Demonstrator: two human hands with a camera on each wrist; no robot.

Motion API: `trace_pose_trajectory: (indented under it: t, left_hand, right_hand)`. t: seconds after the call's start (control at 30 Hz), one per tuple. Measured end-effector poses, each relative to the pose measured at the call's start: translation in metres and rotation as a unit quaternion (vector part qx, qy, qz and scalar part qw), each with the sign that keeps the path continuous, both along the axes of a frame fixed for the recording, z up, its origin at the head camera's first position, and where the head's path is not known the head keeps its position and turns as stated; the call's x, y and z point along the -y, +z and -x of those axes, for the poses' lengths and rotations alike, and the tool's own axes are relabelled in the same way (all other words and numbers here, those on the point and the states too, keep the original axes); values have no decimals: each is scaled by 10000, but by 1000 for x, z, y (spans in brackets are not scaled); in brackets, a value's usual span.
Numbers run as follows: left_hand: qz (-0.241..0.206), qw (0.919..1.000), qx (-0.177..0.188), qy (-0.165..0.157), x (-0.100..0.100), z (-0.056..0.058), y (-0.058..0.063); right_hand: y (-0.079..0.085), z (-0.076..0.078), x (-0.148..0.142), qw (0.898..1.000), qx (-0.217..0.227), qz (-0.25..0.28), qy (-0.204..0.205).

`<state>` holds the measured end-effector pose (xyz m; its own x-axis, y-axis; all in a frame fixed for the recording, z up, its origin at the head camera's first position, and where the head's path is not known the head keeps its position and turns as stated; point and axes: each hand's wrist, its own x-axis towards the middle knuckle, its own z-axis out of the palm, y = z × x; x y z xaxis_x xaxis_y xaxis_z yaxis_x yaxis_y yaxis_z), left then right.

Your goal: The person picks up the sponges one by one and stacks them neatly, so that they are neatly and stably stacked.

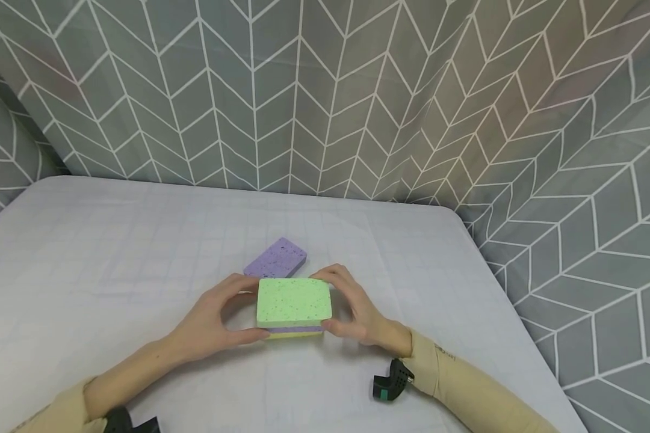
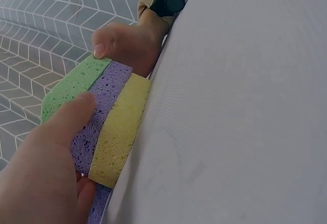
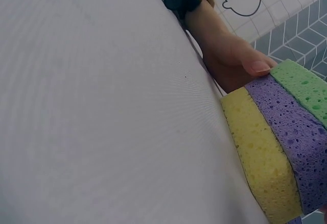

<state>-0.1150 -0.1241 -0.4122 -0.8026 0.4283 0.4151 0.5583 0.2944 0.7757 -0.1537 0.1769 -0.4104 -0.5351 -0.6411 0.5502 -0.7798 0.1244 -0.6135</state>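
- Across lower part of head view: wide white cloth-covered table (image 1: 141,228) w/ rounded far corners, faint grid lines in cloth.
- Behind and at both sides: grey fabric curtain (image 1: 325,90) w/ white chevron lines, a bit rippled toward R.
- At top of R wrist view: pale gridded surface (image 3: 278,22) w/ cartoon outline, partly orange.
- Near mid-table, btwn both hands: stack of three rectangular sponges (image 2: 104,117), bottom layer against cloth.
- Top to bottom: light-green porous slab (image 1: 294,300), purple porous slab (image 3: 291,137), yellow porous slab (image 3: 260,157).
- Long axis of stack running L–R, i.e. one short end toward each hand, long side facing wearer.
- Just behind, partly hidden by stack: loose purple rectangular sponge (image 1: 277,257), long axis diagonal, near-L to far-R; contact w/ stack unclear.
- L hand (image 1: 211,322): gripping stack's L end, thumb on near side, fingers at far side.
- R hand (image 1: 360,313): pinching R end likewise, thumb by near R corner.
- On forearms: beige sleeves (image 1: 466,385), black wrist devices (image 1: 392,380).
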Motion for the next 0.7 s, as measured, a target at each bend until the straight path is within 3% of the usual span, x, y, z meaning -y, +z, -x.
trace_pose_trajectory:
  t: [0.17, 0.4, 0.7]
  left_hand:
    - [-110, 9999, -70, -20, 0, 0, -2]
    - [-104, 9999, 116, -59, 0, -2, 0]
    - [-486, 9988, -28, -106, 0, -2, 2]
  right_hand:
    - [0, -1, 0, 9999, 152, 3, 20]
    - [2, -3, 0, 9982, 580, -19, 149]
    - [6, -5, 0, 9945, 993, -161, 291]
